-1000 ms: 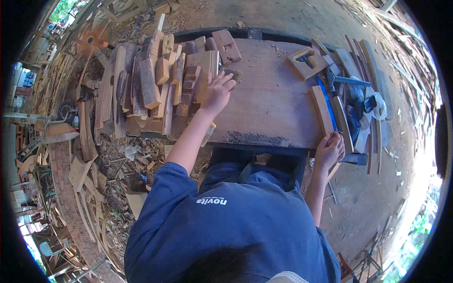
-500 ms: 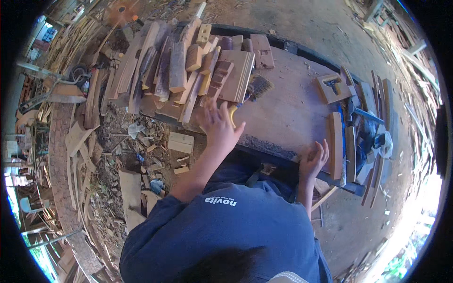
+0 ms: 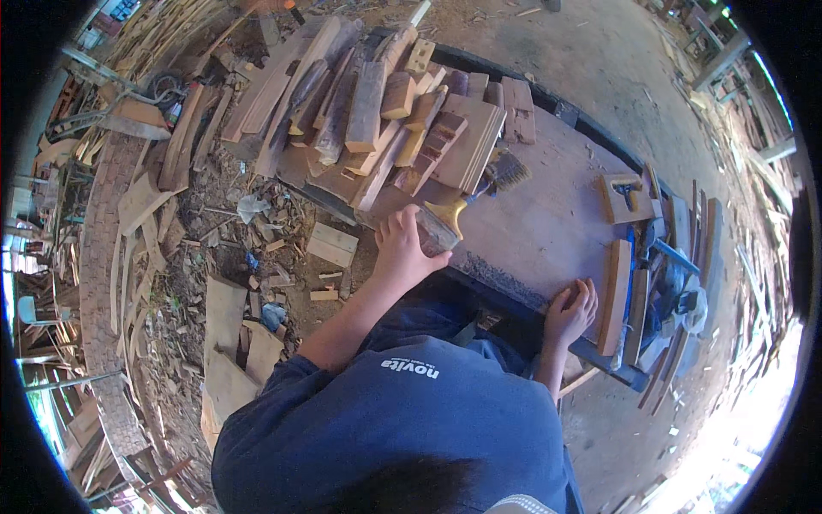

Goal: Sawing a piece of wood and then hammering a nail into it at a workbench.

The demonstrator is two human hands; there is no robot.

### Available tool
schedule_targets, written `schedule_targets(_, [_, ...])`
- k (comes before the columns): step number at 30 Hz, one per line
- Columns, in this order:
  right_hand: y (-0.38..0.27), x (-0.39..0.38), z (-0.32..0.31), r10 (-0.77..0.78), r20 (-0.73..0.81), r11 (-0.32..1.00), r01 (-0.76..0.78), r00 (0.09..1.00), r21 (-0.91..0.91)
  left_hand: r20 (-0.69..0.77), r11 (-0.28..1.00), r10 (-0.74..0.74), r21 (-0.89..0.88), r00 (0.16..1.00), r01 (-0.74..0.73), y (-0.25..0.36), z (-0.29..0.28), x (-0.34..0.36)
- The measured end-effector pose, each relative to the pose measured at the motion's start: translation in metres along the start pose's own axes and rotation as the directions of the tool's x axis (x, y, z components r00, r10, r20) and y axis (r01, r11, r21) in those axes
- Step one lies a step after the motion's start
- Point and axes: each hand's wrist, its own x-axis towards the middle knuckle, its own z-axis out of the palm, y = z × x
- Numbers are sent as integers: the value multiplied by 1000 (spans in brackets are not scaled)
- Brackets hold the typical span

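Note:
My left hand [image 3: 406, 250] is at the near edge of the workbench [image 3: 548, 206], its thumb and fingers around the end of a brown wooden block [image 3: 435, 230]. Just beyond that block lies a brush [image 3: 510, 170] with dark bristles; a yellow handle [image 3: 454, 214] curves beside my fingertips. My right hand [image 3: 571, 313] rests on the bench's near edge farther right, fingers loosely bent and apart, holding nothing. Close to it stands a long wooden piece [image 3: 614, 295]. A wide grooved board [image 3: 469, 141] lies past the brush handle.
Many wooden offcuts [image 3: 368, 107] are heaped on the bench's left half. At the right end are a hammer [image 3: 672, 253], a wooden piece with a yellow-and-black tool [image 3: 623, 199], and a plastic bag [image 3: 692, 308]. Scrap wood [image 3: 332, 244] litters the ground at left.
My left hand has gone from spread fingers over the yellow handle to closing around the wooden block. My right hand stays by the edge. The whole view has shifted and turned slightly.

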Motion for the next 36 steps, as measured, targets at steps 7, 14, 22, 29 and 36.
schedule_targets(7, [0, -1, 2, 3, 18, 1000, -3, 1000, 1, 332, 799, -183, -498, 925, 337, 5, -9, -11])
schedule_targets(14, [3, -1, 5, 15, 30, 1000, -15, 999, -5, 551, 316, 0, -792, 835, 523, 18, -48, -18])
schedule_targets(22, [1, -2, 7, -10, -8, 999, 9, 1000, -38, -88, 959, -162, -247, 983, 136, 58, -19, 58])
schedule_targets(29, [6, -4, 6, -2, -20, 1000, 2, 1000, -7, -247, 982, -185, -23, 951, 185, 85, 24, 93])
schedule_targets(36, [5, -6, 5, -15, -22, 1000, 15, 1000, 14, -206, 988, -98, 97, 974, 120, 74, 47, 89])
